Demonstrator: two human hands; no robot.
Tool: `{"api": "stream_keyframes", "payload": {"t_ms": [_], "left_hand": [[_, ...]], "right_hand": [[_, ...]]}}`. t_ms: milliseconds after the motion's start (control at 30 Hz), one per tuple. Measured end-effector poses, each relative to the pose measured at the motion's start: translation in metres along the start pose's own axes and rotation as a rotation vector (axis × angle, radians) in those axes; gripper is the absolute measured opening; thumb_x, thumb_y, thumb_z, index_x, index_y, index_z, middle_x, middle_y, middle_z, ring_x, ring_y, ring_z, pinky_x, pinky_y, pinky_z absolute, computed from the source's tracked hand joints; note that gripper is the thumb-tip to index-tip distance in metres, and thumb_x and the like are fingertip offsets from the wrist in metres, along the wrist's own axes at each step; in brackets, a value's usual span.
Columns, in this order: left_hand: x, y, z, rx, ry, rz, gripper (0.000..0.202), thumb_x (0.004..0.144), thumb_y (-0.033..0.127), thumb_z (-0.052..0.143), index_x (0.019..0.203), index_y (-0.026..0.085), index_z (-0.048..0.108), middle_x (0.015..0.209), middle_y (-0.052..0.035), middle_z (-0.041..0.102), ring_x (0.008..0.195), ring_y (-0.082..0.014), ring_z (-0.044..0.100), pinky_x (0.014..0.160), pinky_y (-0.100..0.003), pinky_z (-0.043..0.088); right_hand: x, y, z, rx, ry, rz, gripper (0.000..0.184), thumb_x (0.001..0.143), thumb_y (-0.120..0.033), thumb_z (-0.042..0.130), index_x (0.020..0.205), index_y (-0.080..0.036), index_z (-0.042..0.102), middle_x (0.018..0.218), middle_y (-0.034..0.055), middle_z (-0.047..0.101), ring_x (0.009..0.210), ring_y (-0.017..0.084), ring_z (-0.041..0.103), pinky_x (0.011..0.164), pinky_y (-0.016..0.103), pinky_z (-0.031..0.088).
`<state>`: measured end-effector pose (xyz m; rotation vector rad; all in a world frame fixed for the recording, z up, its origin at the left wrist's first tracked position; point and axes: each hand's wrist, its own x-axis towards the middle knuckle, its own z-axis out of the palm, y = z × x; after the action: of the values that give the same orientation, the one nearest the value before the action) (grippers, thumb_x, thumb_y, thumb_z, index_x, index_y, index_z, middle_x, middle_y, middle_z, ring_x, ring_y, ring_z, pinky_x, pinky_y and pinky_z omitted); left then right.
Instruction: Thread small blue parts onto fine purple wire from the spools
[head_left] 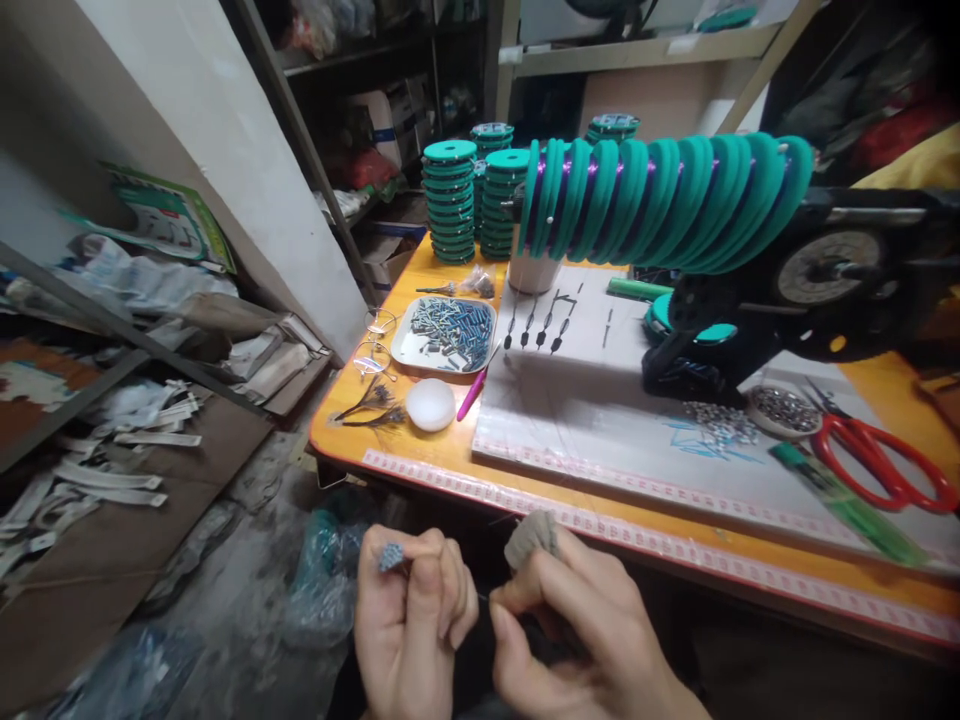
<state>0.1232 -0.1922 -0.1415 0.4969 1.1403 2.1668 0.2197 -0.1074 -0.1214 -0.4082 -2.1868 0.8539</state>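
My left hand (416,610) is closed in front of the table edge, thumb pressed against the curled fingers. A small blue-grey patterned piece (391,556) shows at its index finger; whether it is held or wrapped there I cannot tell. Close beside it, my right hand (581,625) pinches thumb and index finger on a thin dark line, of which only a short bit shows between the hands. A grey-beige cloth wrap (531,540) covers a finger of this hand. Both hands are apart from the tabletop.
On the wooden table (352,400) stand a tray (401,345) of small metal and blue pieces, a white round dish (430,405), a purple pen-like tool (474,393) and red-handled scissors (862,460). A black machine (712,340) carries a row of green spools (660,200).
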Motion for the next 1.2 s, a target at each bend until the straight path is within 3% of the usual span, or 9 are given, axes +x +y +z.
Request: {"api": "stream_keyframes", "payload": {"t_ms": [133, 333, 567, 700, 867, 933, 1000, 1067, 1200], "left_hand": [[0.004, 0.004, -0.008, 0.032, -0.039, 0.077, 0.02, 0.104, 0.028, 0.044, 0.085, 0.027, 0.051, 0.058, 0.0079, 0.03, 0.049, -0.0098, 0.027, 0.047, -0.015, 0.034], [0.012, 0.008, -0.019, 0.203, -0.145, 0.126, 0.019, 0.105, 0.019, 0.04, 0.09, 0.028, 0.048, 0.06, 0.0074, 0.036, 0.053, -0.0102, 0.036, 0.051, -0.017, 0.037], [0.008, 0.001, -0.017, 0.294, -0.206, 0.29, 0.014, 0.103, 0.018, 0.045, 0.097, 0.025, 0.054, 0.064, 0.0059, 0.04, 0.056, -0.0098, 0.042, 0.051, -0.021, 0.039], [0.008, 0.001, -0.008, 0.264, -0.148, 0.384, 0.01, 0.102, 0.022, 0.05, 0.103, 0.027, 0.059, 0.061, 0.0072, 0.038, 0.052, -0.0091, 0.039, 0.048, -0.021, 0.038], [0.029, 0.024, -0.01, 0.109, 0.127, 0.418, 0.013, 0.099, 0.019, 0.056, 0.087, 0.025, 0.056, 0.054, 0.0086, 0.033, 0.046, -0.0086, 0.029, 0.044, -0.018, 0.032], [0.035, 0.028, -0.017, 0.129, 0.087, 0.274, 0.014, 0.098, 0.022, 0.058, 0.085, 0.022, 0.054, 0.06, 0.0071, 0.044, 0.048, -0.0077, 0.037, 0.045, -0.018, 0.035], [0.037, 0.028, -0.024, 0.188, 0.012, 0.077, 0.016, 0.099, 0.025, 0.058, 0.084, 0.021, 0.052, 0.082, 0.0023, 0.06, 0.053, -0.0061, 0.046, 0.049, -0.019, 0.041], [0.036, 0.024, -0.029, 0.216, -0.041, -0.065, 0.017, 0.1, 0.024, 0.057, 0.084, 0.022, 0.05, 0.1, -0.0001, 0.064, 0.054, -0.0041, 0.047, 0.051, -0.018, 0.041], [0.036, 0.023, -0.036, 0.028, -0.206, -0.266, 0.018, 0.101, 0.024, 0.053, 0.083, 0.021, 0.052, 0.074, 0.0027, 0.055, 0.053, -0.0064, 0.036, 0.049, -0.016, 0.033]], "right_hand": [[0.009, -0.001, 0.003, 0.058, -0.042, 0.022, 0.017, 0.081, -0.004, 0.055, 0.072, -0.019, 0.058, 0.065, -0.002, 0.05, 0.057, 0.011, 0.051, 0.05, 0.021, 0.04], [0.011, 0.002, 0.002, 0.051, -0.176, 0.055, 0.023, 0.09, -0.009, 0.049, 0.098, -0.018, 0.069, 0.078, 0.0027, 0.061, 0.067, 0.014, 0.059, 0.062, 0.023, 0.047], [0.009, -0.004, 0.011, -0.093, -0.049, 0.032, 0.02, 0.079, -0.01, 0.047, 0.063, -0.018, 0.057, 0.064, 0.0001, 0.048, 0.058, 0.012, 0.046, 0.053, 0.027, 0.031], [0.009, -0.005, 0.012, -0.097, 0.025, 0.009, 0.018, 0.073, -0.01, 0.047, 0.058, -0.018, 0.049, 0.061, -0.0012, 0.043, 0.056, 0.012, 0.042, 0.053, 0.027, 0.028], [0.011, -0.002, -0.001, -0.1, 0.092, 0.041, 0.02, 0.075, -0.005, 0.046, 0.06, -0.019, 0.044, 0.061, -0.0021, 0.04, 0.055, 0.011, 0.041, 0.052, 0.026, 0.029], [0.013, -0.002, -0.005, -0.073, 0.068, 0.047, 0.02, 0.077, -0.006, 0.047, 0.063, -0.019, 0.047, 0.063, -0.0016, 0.042, 0.057, 0.011, 0.044, 0.052, 0.025, 0.032], [0.015, -0.002, -0.007, -0.062, 0.026, 0.049, 0.019, 0.08, -0.006, 0.046, 0.067, -0.019, 0.051, 0.066, -0.0004, 0.046, 0.058, 0.012, 0.047, 0.052, 0.025, 0.035], [0.017, -0.001, -0.008, -0.068, -0.025, 0.054, 0.02, 0.083, -0.006, 0.046, 0.073, -0.019, 0.056, 0.068, 0.0008, 0.051, 0.058, 0.013, 0.051, 0.053, 0.025, 0.039], [0.013, 0.006, -0.006, -0.054, -0.138, -0.022, 0.026, 0.09, -0.005, 0.046, 0.1, -0.019, 0.065, 0.078, 0.0029, 0.061, 0.069, 0.016, 0.06, 0.06, 0.026, 0.048]]}}
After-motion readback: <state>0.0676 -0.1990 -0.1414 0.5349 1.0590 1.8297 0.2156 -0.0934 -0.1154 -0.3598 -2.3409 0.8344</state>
